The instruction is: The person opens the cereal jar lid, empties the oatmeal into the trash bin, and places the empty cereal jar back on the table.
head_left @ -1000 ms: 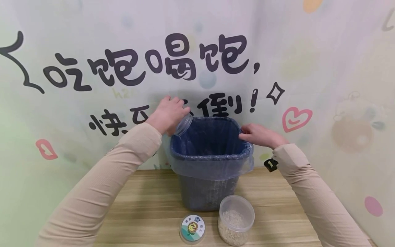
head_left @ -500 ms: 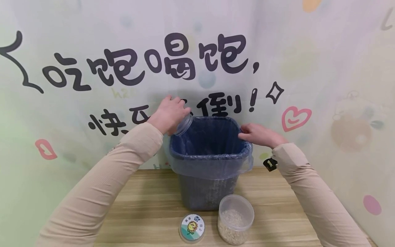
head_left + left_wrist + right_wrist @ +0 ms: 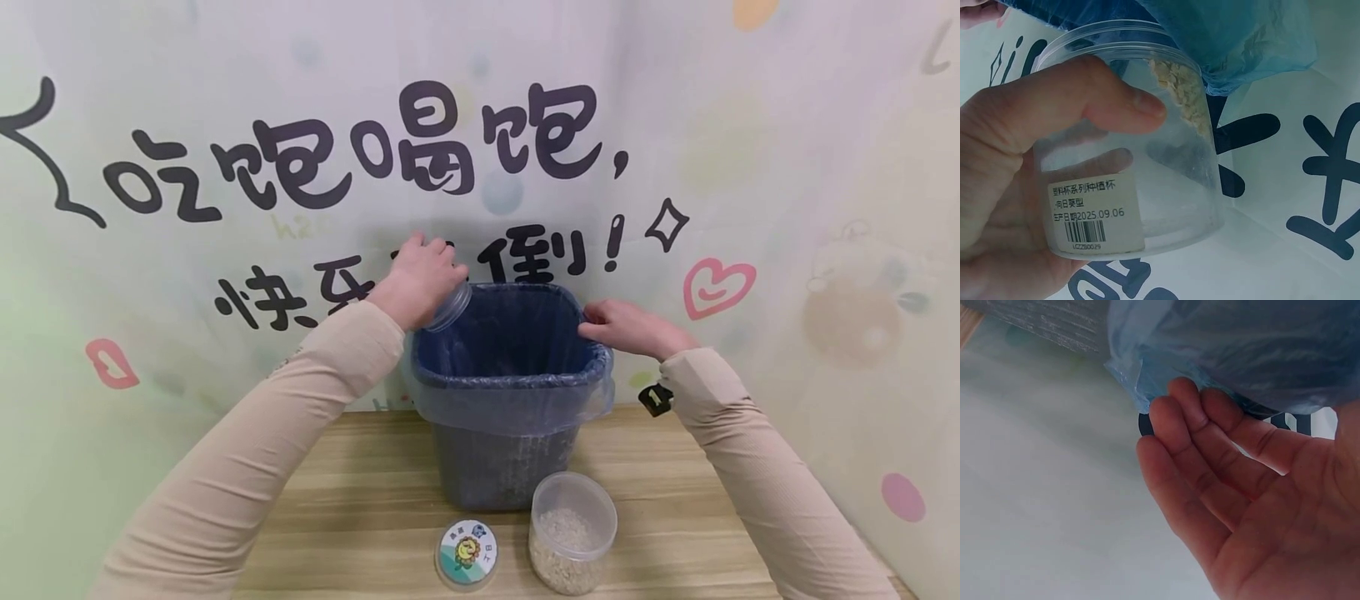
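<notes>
My left hand (image 3: pixel 420 279) grips a clear plastic cup (image 3: pixel 452 310), tipped over the left rim of a grey trash bin (image 3: pixel 510 471). The left wrist view shows the thumb across the cup's side, a printed barcode label (image 3: pixel 1094 215), and pale flakes (image 3: pixel 1180 94) lying along the wall near the mouth. A blue plastic bag (image 3: pixel 513 408) lines the bin and folds down over its rim. At the right rim, my right hand (image 3: pixel 630 325) holds the edge, thumb on the inner side. Its fingers (image 3: pixel 1172 428) rest against the bag's outside in the right wrist view.
In front of the bin on the wooden table (image 3: pixel 337 500) stands an open clear tub (image 3: pixel 573 533) part-filled with pale flakes. Beside it lies a round lid (image 3: pixel 467 554) with a sunflower picture. A printed wall cloth (image 3: pixel 300 67) rises close behind the bin.
My left hand and the tipped cup have shifted slightly to the right, further over the bin. The right hand stays at the rim.
</notes>
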Available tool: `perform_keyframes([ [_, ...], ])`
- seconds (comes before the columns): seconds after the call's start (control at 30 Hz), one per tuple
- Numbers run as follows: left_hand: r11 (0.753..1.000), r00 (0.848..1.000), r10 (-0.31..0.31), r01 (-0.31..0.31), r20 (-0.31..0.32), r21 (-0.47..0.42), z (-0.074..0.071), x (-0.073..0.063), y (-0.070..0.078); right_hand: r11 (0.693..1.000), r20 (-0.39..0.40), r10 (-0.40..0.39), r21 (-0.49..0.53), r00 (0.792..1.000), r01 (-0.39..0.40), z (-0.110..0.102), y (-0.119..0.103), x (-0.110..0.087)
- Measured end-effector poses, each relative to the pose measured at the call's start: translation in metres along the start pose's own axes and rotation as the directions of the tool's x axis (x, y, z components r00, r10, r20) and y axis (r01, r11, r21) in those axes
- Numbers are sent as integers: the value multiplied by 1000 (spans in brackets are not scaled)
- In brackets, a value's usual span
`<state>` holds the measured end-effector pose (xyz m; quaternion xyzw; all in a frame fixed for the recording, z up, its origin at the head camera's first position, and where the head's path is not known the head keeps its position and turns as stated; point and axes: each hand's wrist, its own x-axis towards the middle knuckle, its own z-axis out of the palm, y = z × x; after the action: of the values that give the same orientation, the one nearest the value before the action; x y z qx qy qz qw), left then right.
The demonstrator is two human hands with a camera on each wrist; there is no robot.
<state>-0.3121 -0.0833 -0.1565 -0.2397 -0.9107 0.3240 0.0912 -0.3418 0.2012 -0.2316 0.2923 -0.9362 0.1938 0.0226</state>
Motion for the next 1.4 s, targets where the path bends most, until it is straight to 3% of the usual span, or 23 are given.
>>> perform_keyframes([
  [0.47,1000,1000,-20,21,7,-7,4,4,4,1000,-15,0,11,1000,0,3,1,-1],
  [0.87,1000,999,-26,26,-43,-4,-1,5,6,1000,-29,5,30,1000,-4,0,2,-3],
  [1.03,998,998,-38,36,-53,-47,-1,2,5,1000,-31,17,25,999,-17,0,3,-3],
  [1.23,992,989,-51,34,-140,-121,7,-8,-1,1000,-42,11,17,999,-10,3,3,-3],
  [1.4,987,965,-57,16,-255,-160,-2,-15,-8,999,-36,5,41,999,-3,3,3,-3],
])
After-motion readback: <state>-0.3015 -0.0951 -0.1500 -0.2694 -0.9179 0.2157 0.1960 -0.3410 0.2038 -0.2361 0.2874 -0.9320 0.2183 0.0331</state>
